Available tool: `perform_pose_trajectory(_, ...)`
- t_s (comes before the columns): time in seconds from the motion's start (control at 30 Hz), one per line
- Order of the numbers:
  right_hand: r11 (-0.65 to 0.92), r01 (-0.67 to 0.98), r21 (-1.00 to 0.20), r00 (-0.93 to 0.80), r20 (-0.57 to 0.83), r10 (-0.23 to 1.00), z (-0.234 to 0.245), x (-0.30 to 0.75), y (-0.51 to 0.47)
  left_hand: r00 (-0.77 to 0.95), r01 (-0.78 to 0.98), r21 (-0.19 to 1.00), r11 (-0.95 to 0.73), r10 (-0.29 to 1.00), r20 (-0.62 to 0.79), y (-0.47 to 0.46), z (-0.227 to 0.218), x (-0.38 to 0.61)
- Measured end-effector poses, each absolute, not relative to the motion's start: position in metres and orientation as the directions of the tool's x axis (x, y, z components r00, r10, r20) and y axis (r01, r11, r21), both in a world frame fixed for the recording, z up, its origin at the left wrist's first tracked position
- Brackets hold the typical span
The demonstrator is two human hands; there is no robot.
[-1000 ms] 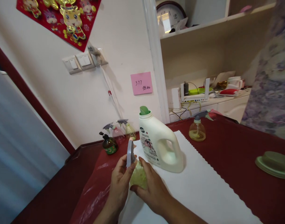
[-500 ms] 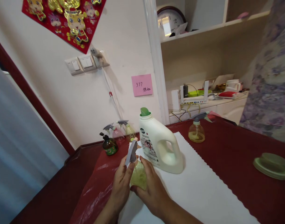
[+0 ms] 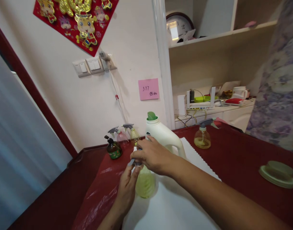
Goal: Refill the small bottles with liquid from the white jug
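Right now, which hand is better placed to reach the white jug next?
Probably your right hand. Both are at the spray bottle, but the right is nearer the white jug; your left hand sits farther left.

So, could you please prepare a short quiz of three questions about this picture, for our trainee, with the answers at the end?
1. Multiple choice: where is the right hand on the yellowish spray bottle?
A) under its base
B) at its top
C) around its lower body
2. True or false: in the picture, the dark pump bottle stands to the right of the white jug.
3. Fill in: the number written on the pink note is ___.

Key: 1. B. 2. False, it stands to the left. 3. 377.
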State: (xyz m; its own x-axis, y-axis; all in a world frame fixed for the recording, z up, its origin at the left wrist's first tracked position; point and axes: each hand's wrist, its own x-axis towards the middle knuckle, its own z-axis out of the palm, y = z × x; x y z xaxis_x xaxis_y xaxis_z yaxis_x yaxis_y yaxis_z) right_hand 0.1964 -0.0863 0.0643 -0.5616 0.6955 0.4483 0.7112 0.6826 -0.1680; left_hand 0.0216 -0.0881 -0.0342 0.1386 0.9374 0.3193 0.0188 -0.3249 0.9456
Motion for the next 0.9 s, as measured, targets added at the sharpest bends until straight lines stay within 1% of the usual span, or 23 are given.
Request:
perform_pose_trajectory(0.17, 0.666, 0.726, -0.170, -0.548, 0.443, 0.710, 0.066, 0.190, -0.089, 0.164, -0.024, 0.949, -0.315, 0.935, 0.315, -0.090, -0.032, 0.019)
perform_pose_trajectory(0.27, 0.651, 0.742, -0.158, -0.540, 0.434, 0.721, 0.070, 0.186, -0.093, 0.119, -0.056, 0.942, -0.332, 0.934, 0.336, -0.090, -0.030, 0.023)
perform_pose_trajectory(0.47, 0.625, 0.768, -0.138, -0.527, 0.416, 0.741, 0.069, 0.183, -0.094, 0.054, -0.021, 0.938, -0.345, 0.937, 0.346, -0.085, -0.029, 0.031)
perform_pose_trajectory(0.57, 0.628, 0.765, -0.143, -0.527, 0.422, 0.738, 0.065, 0.184, -0.092, 0.093, -0.035, 0.941, -0.336, 0.937, 0.338, -0.084, -0.029, 0.027)
perform_pose_trajectory(0.73, 0.645, 0.747, -0.163, -0.529, 0.443, 0.724, 0.062, 0.186, -0.091, 0.278, -0.080, 0.964, -0.254, 0.923, 0.267, -0.081, -0.024, 0.016)
perform_pose_trajectory(0.8, 0.645, 0.744, -0.174, -0.525, 0.447, 0.725, 0.062, 0.186, -0.091, 0.283, -0.083, 0.964, -0.254, 0.921, 0.267, -0.080, -0.023, 0.017)
perform_pose_trajectory(0.9, 0.642, 0.742, -0.192, -0.515, 0.450, 0.729, 0.062, 0.185, -0.093, 0.202, -0.061, 0.955, -0.292, 0.933, 0.298, -0.080, -0.026, 0.023)
